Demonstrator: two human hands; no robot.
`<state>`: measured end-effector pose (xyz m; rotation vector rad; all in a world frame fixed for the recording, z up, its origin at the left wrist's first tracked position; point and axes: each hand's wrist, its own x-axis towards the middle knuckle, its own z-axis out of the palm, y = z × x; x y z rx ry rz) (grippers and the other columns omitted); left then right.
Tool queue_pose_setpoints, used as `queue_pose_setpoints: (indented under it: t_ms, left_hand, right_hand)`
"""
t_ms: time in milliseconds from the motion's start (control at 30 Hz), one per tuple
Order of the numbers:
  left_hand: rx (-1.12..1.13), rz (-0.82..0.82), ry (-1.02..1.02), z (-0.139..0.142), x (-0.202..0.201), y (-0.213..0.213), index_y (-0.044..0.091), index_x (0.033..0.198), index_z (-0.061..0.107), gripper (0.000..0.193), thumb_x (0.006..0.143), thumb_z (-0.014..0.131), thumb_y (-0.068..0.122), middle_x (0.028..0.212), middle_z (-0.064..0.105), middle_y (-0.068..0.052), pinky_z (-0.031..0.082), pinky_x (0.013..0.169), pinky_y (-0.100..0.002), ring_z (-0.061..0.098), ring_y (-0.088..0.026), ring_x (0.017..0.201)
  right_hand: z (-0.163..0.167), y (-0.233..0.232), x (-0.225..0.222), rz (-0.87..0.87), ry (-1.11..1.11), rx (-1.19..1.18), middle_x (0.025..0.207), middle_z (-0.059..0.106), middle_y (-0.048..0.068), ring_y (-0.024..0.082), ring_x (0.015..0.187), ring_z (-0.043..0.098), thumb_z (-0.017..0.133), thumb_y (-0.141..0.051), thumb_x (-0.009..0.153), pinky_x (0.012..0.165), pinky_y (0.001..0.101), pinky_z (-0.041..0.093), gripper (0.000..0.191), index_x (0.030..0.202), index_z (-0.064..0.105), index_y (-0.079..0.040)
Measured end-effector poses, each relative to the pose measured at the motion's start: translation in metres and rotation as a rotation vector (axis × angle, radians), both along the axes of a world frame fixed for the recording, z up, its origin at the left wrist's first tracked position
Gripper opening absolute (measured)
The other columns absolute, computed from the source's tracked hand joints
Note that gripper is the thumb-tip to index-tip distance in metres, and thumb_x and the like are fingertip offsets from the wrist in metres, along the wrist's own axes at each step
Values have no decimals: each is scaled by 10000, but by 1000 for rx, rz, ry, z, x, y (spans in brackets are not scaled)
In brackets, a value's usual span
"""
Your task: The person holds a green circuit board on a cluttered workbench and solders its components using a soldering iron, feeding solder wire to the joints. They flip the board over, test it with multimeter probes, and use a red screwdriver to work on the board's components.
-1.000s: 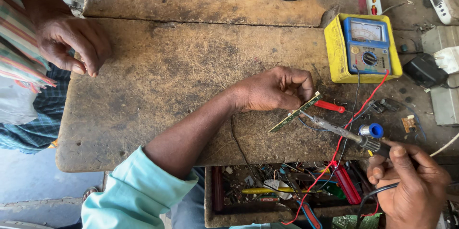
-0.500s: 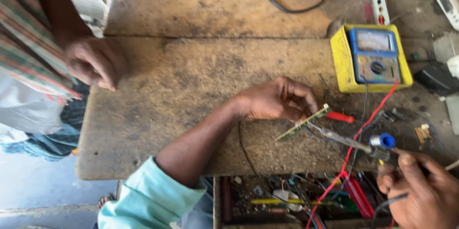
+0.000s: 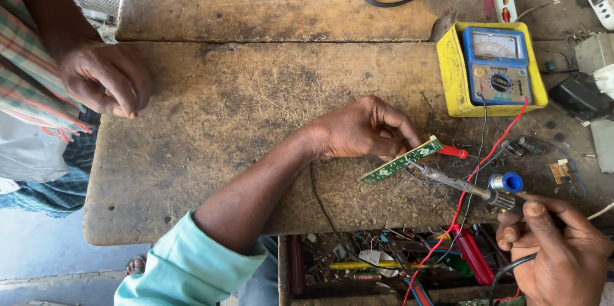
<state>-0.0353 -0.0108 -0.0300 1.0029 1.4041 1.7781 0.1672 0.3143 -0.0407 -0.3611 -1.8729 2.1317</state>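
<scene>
My left hand (image 3: 366, 130) rests on the worn wooden workbench (image 3: 243, 120) and pinches a narrow green circuit board (image 3: 401, 160), held tilted on its edge. A red probe tip (image 3: 453, 151) lies just behind the board. My right hand (image 3: 555, 251) grips the handle of a soldering iron (image 3: 462, 184), whose metal tip touches the board's near side. A blue solder spool (image 3: 506, 182) sits beside the iron's handle.
A yellow-cased analogue multimeter (image 3: 492, 70) with red and black leads stands at the back right. Another person's hand (image 3: 105, 79) rests on the bench's left edge. An open drawer of tools and wires (image 3: 390, 267) lies below the front edge. Small parts (image 3: 563, 170) sit at right.
The view has shifted a little; the other person's hand now sits further right in frame. My hands keep the same hold on the board and iron.
</scene>
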Motion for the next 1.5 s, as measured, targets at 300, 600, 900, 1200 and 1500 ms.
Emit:
queue_pose_setpoints:
  t_ms: [300,600,900,1200,1500]
  left_hand:
    - [-71,40,48,0,0,2,27,1132,770,238,897,738,3,960,785,-39,607,780,-260,706,-83,841]
    - [-109,83,172,1,3,5,25,1083,721,168,916,711,38,954,732,-6,596,771,-258,675,-70,858]
    - [-168,147,294,9,11,7,33,997,641,123,881,668,2,831,630,11,517,638,-274,587,-72,733]
    - [-62,147,341,4,10,8,31,1019,619,151,886,671,-18,895,590,12,499,694,-277,554,-72,803]
    - [-23,84,173,1,5,6,28,1073,645,173,918,629,-48,950,651,14,529,761,-262,595,-58,879]
  right_hand:
    - [1,-2,4,-57,-11,22,849,652,245,236,663,605,613,-27,1145,609,417,477,124,1092,601,84]
    - [-1,-8,7,-67,11,75,841,654,244,229,629,610,623,-37,1157,625,404,505,147,1100,597,96]
    - [4,-14,12,-71,19,115,847,662,260,249,614,621,627,-30,1144,627,418,522,138,1113,597,102]
    - [12,-27,18,-77,58,226,887,680,274,235,630,650,611,13,1124,646,406,553,116,1178,603,116]
    - [19,-28,36,-106,99,356,942,686,286,230,702,676,593,30,1094,641,372,573,145,1217,607,107]
